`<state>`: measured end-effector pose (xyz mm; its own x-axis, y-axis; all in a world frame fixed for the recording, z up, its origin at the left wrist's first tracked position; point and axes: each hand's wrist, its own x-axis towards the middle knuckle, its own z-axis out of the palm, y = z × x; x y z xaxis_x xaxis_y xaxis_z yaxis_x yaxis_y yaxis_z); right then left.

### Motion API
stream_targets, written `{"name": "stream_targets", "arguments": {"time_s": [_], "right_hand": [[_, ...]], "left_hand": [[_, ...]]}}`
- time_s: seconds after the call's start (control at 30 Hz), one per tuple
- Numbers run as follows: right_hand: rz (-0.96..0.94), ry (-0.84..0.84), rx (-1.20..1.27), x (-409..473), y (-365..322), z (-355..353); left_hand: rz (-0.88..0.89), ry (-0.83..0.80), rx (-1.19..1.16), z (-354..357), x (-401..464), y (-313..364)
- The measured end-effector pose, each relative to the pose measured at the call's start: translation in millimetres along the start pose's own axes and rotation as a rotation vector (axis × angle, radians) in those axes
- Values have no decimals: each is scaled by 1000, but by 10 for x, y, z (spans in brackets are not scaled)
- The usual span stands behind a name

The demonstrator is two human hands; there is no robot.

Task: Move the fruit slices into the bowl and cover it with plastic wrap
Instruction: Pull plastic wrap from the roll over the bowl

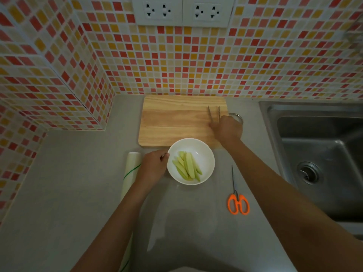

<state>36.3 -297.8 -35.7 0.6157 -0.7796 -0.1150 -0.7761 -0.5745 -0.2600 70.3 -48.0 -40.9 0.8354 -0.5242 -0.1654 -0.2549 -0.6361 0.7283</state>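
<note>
A white bowl stands on the grey counter just in front of the wooden cutting board. Several pale green fruit slices lie inside it. My left hand grips the bowl's left rim. My right hand rests on the board's right end, closed around metal tongs whose two tips point toward the wall. A roll of plastic wrap lies on the counter left of the bowl, partly under my left forearm. The board holds no slices.
Orange-handled scissors lie on the counter right of the bowl. A steel sink fills the right side. Mosaic-tiled walls close the back and left, with a tiled ledge jutting out at the left.
</note>
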Motion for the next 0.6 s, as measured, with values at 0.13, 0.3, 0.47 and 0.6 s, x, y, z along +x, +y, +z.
{"name": "stream_targets", "arguments": {"time_s": [0.13,0.3,0.47,0.6], "right_hand": [[-22,-5,211,-429,138,-114],[-60,-228,428,-1159,340,-66],[-60,-204,517,-1359,302,-26],[-26,-167,561,-1523,334,-88]], "left_hand": [[-7,22,-38,-17,-38,-6],[-36,-17,-112,-13,-148,-36],[-4,-24,-83,13,-215,36],[24,-4,-90,-18,-385,70]]}}
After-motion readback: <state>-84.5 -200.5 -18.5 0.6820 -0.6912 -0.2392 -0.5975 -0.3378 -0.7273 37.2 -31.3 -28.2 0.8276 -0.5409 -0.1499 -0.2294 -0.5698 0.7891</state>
